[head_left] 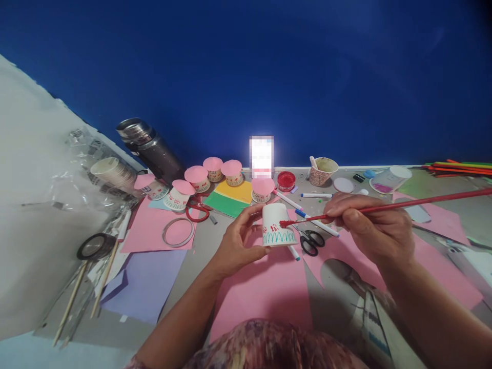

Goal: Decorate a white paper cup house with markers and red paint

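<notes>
My left hand [238, 241] is closed round a small white paper cup [277, 225] held upside down, with a turquoise zigzag drawn round its rim and red marks above. My right hand [369, 225] pinches a long red paintbrush [403, 204]; its red-loaded tip touches the cup's side. Both hands hover over a pink paper sheet [265, 292]. Black scissors [311, 241] and marker pens [315, 225] lie just behind the cup.
Several decorated cups with pink tops [200, 179] stand at the back beside a steel flask [149, 148], a red paint pot [286, 180], red scissors [197, 209], a tape ring [178, 231], a glowing phone [261, 156], and yellow-green paper [230, 197]. Tape roll [94, 246] and sticks lie left.
</notes>
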Action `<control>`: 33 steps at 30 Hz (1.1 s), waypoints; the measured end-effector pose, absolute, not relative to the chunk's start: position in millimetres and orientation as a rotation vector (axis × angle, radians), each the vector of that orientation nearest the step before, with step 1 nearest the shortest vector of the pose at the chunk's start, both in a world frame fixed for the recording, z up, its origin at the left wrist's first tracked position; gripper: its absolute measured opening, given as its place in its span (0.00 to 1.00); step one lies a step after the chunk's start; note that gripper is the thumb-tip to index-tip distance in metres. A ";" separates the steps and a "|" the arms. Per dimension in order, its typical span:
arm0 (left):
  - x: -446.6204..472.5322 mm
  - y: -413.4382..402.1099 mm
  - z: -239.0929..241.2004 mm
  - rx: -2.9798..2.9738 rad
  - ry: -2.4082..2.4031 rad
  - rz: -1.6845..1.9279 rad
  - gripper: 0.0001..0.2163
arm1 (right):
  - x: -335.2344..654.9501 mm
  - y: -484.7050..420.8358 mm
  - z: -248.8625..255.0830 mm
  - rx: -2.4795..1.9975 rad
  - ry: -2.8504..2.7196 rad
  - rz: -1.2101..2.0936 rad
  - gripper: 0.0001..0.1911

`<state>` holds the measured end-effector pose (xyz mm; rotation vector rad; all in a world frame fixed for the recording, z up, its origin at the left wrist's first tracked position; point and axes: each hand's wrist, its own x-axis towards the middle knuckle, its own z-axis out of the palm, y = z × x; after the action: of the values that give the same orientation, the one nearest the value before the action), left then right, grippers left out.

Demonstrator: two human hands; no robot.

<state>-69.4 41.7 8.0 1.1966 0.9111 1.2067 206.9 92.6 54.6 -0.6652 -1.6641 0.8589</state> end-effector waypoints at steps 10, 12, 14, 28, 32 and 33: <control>-69.9 43.1 4.8 1.221 0.889 1.225 0.37 | 210.8 95.8 55.2 -0.673 -1.665 0.835 0.10; -69.6 43.0 5.5 1.221 0.891 1.222 0.37 | 211.2 95.9 54.1 -0.692 -1.651 0.834 0.10; -69.4 42.7 5.9 1.220 0.895 1.217 0.37 | 210.3 95.7 54.1 -0.689 -1.651 0.836 0.10; -70.3 41.9 4.8 1.218 0.900 1.214 0.38 | 209.6 95.7 57.2 -0.670 -1.671 0.838 0.10; -70.8 41.9 4.1 1.215 0.907 1.213 0.38 | 210.2 96.7 57.0 -0.668 -1.699 0.837 0.09; -70.9 42.0 4.2 1.216 0.904 1.211 0.38 | 210.9 96.8 56.4 -0.669 -1.691 0.839 0.09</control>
<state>-70.9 42.0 4.2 1.2164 0.9040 1.2112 210.9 96.8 56.4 -0.6686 -1.6912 0.8387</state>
